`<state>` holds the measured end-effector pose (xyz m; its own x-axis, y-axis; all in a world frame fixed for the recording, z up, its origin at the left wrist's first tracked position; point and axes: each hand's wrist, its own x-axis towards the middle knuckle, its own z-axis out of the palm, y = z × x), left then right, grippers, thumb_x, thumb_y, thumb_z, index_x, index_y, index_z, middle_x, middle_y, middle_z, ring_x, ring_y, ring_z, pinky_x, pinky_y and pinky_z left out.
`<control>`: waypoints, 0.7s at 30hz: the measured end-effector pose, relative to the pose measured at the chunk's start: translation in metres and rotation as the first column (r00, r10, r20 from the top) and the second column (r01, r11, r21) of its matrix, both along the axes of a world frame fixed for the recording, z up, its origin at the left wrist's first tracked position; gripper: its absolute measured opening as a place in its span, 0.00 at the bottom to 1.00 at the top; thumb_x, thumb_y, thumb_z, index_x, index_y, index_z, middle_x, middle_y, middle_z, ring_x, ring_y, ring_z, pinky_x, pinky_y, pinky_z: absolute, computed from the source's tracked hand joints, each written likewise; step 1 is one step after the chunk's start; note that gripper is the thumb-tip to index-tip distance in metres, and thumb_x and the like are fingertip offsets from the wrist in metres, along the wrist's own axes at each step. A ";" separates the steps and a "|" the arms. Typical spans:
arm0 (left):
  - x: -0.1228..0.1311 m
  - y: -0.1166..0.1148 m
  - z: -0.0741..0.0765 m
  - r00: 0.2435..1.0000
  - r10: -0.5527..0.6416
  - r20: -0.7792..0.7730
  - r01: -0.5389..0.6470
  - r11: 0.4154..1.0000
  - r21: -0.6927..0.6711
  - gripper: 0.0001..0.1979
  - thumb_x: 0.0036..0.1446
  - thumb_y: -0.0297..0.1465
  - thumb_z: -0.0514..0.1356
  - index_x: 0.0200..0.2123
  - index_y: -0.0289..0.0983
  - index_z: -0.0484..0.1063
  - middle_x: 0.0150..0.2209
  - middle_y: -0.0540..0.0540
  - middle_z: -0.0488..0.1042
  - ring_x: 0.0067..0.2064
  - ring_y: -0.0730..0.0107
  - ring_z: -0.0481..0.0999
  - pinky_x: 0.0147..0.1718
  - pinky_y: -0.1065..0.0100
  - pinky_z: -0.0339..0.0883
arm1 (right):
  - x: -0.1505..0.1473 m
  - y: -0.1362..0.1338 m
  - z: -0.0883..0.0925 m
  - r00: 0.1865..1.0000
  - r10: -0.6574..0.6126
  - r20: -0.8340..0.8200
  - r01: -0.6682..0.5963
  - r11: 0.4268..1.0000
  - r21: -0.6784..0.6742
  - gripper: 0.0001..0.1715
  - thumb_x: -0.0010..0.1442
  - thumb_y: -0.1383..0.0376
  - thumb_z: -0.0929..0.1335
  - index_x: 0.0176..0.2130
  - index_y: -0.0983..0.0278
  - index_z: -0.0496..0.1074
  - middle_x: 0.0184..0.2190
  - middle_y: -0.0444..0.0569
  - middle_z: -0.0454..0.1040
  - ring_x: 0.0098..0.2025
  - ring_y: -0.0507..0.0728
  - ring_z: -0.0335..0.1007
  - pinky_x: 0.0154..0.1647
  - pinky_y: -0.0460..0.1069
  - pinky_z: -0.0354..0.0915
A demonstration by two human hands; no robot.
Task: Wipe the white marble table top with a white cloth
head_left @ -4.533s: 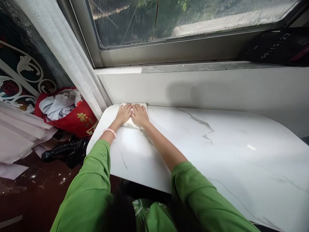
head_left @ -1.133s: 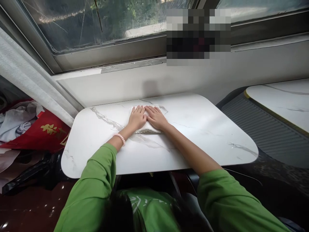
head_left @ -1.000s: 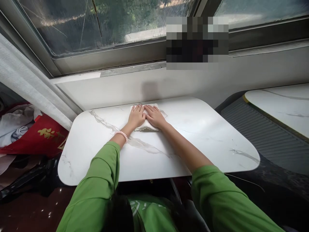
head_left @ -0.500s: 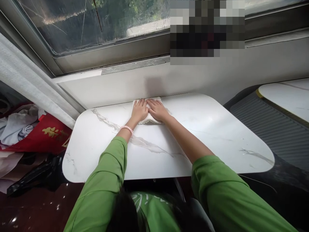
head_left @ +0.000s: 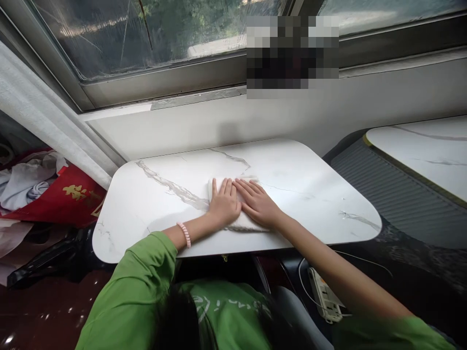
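Cloth (head_left: 246,223) lies under flat, side-by-side hands (head_left: 225,206), red bag (head_left: 78,197) leftward, power strip (head_left: 324,295) lower right.

Left hand (head_left: 225,206) and right hand (head_left: 260,206) were both pressed pretty flat on a white rectangular cloth (head_left: 245,221), over a round-cornered, grey-veined white surface (head_left: 310,209). Red bag with gold lettering (head_left: 78,199) sat off left, cream plastic power strip (head_left: 326,297) lower right.
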<state>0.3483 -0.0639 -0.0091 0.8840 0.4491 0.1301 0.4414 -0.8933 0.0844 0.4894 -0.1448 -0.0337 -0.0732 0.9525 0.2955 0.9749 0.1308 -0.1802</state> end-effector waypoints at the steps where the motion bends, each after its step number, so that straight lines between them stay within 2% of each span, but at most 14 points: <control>1: -0.004 -0.010 0.001 1.000 -0.028 -0.012 0.028 1.000 -0.001 0.29 0.65 0.33 0.43 0.63 0.20 0.53 0.66 0.31 0.53 0.68 0.52 0.47 0.66 0.44 0.34 | -0.004 -0.013 0.001 1.000 0.007 0.002 -0.007 1.000 0.016 0.36 0.68 0.59 0.52 0.70 0.65 0.37 0.68 0.57 0.52 0.69 0.60 0.44 0.67 0.62 0.48; 4: -0.010 -0.034 0.002 0.997 -0.082 -0.017 0.082 0.997 0.006 0.30 0.65 0.34 0.44 0.63 0.19 0.53 0.66 0.30 0.52 0.69 0.51 0.46 0.66 0.46 0.37 | -0.010 -0.043 0.001 1.000 0.003 0.002 -0.003 0.998 0.055 0.38 0.68 0.60 0.54 0.70 0.63 0.32 0.68 0.56 0.51 0.69 0.60 0.44 0.67 0.62 0.49; 8: -0.008 -0.046 0.002 0.996 -0.092 -0.012 0.092 0.996 -0.001 0.29 0.66 0.35 0.42 0.64 0.21 0.52 0.67 0.32 0.51 0.69 0.52 0.46 0.65 0.42 0.37 | -0.009 -0.058 0.001 1.000 -0.013 -0.019 0.014 0.998 0.066 0.39 0.68 0.61 0.55 0.70 0.61 0.29 0.68 0.55 0.52 0.69 0.60 0.45 0.66 0.62 0.50; 15: -0.005 -0.044 0.004 0.998 -0.067 -0.008 0.067 0.996 -0.051 0.29 0.66 0.35 0.41 0.64 0.23 0.53 0.67 0.35 0.51 0.69 0.56 0.46 0.66 0.44 0.36 | -0.002 -0.053 -0.003 0.997 -0.052 -0.060 0.053 0.999 0.004 0.37 0.68 0.61 0.54 0.70 0.57 0.32 0.68 0.52 0.52 0.69 0.59 0.45 0.67 0.63 0.50; 18: 0.003 -0.038 0.002 0.998 -0.059 -0.006 0.058 0.997 -0.058 0.29 0.65 0.34 0.42 0.64 0.24 0.53 0.67 0.36 0.52 0.69 0.58 0.47 0.66 0.46 0.36 | 0.000 -0.043 -0.007 0.990 -0.129 -0.052 0.127 0.991 -0.047 0.36 0.66 0.64 0.53 0.70 0.58 0.36 0.67 0.51 0.54 0.68 0.59 0.46 0.66 0.63 0.51; 21: 0.019 -0.021 0.000 0.999 -0.042 0.005 0.042 0.998 -0.051 0.28 0.64 0.33 0.43 0.64 0.26 0.53 0.67 0.38 0.53 0.68 0.60 0.48 0.67 0.48 0.36 | 0.009 -0.022 -0.010 0.974 -0.222 -0.041 0.221 0.975 -0.035 0.37 0.63 0.67 0.53 0.69 0.62 0.42 0.66 0.53 0.57 0.68 0.61 0.49 0.66 0.64 0.51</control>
